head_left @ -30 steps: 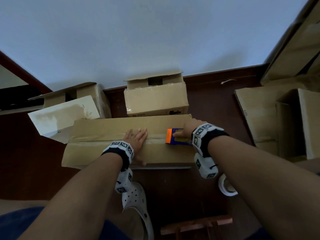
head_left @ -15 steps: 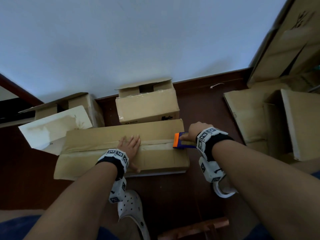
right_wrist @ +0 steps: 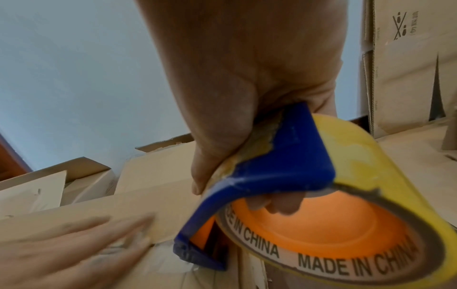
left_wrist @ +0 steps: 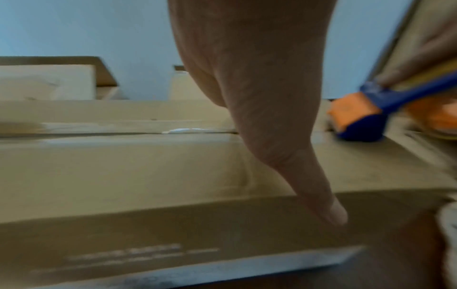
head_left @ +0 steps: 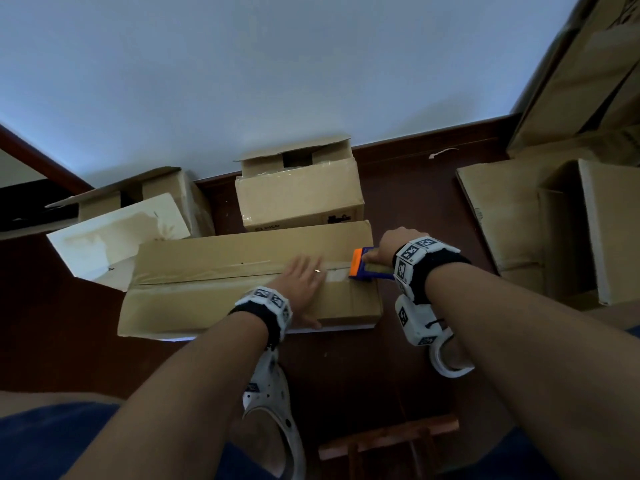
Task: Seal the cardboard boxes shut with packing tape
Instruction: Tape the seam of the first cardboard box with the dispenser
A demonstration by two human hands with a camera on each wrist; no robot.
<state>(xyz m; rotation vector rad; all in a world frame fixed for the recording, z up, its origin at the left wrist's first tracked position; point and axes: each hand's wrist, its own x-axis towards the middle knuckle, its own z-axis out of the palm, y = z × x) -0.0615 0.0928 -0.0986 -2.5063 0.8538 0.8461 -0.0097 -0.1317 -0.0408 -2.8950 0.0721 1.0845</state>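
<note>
Dark brown floor under a pale blue wall; open cardboard boxes along the skirting, more stacked at right; the long flat box lies in front, flaps closed, clear tape running along its centre seam; left hand lies flat on the lid, fingers straight and spread, pressing the tape near the right end; right hand grips the blue-and-orange tape dispenser, fingers curled around its roll, its mouth touching the box's right end; spare tape roll on the floor beneath the right forearm.
</note>
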